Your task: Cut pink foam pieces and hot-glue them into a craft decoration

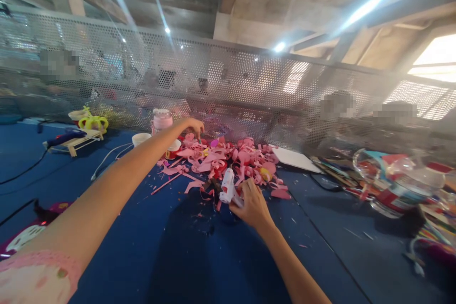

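My right hand (253, 205) is wrapped round the handle of a white glue gun (227, 186), its nozzle pointing away from me. The glue gun is at the near edge of a pile of pink paper scraps (213, 157). Stretched far forward, my left hand (194, 126) is over the back left of that pile with its fingers bent down and closed. A small dark greenish bit shows at its fingertips, too small to name. Left of the pile are a white cup (141, 139), a red and white cup (173, 148) and a pink jar (162, 119).
A perforated metal screen (235, 80) borders the blue table (171, 251). To the left, a blue glue gun (67, 137) rests on a small wooden stand (80, 141). A white board (296, 159) and a plastic bottle (406, 190) lie right. People are dimly visible beyond the screen.
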`<control>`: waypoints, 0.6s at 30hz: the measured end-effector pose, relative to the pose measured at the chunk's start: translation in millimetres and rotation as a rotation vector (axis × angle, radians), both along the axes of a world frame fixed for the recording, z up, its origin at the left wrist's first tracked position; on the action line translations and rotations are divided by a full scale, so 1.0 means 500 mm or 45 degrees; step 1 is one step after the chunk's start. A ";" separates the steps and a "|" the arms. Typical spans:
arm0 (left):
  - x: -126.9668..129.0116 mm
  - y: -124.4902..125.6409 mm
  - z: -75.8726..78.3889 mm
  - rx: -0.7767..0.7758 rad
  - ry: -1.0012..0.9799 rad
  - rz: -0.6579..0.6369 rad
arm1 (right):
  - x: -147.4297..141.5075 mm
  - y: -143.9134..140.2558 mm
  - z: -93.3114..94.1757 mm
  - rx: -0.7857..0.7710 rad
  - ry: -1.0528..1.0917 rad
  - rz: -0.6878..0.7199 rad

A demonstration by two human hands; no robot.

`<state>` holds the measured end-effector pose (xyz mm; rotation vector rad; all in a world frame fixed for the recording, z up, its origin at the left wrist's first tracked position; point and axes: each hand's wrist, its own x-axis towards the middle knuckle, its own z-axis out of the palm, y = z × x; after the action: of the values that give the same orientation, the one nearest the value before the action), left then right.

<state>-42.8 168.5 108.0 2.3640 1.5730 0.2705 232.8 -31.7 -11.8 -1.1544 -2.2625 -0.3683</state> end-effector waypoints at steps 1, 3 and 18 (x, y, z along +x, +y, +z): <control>0.008 0.008 0.001 0.013 0.011 0.003 | -0.001 0.000 0.001 -0.005 0.008 0.003; 0.030 0.024 0.001 0.065 0.022 0.022 | -0.002 0.000 0.001 -0.026 0.015 0.008; 0.187 0.136 -0.203 0.395 -0.085 0.357 | 0.010 0.000 0.021 -0.008 -0.068 -0.016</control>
<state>50.6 236.6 6.5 2.3117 1.9502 0.6916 237.9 -31.6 -1.2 -1.1754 -2.3048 -0.4013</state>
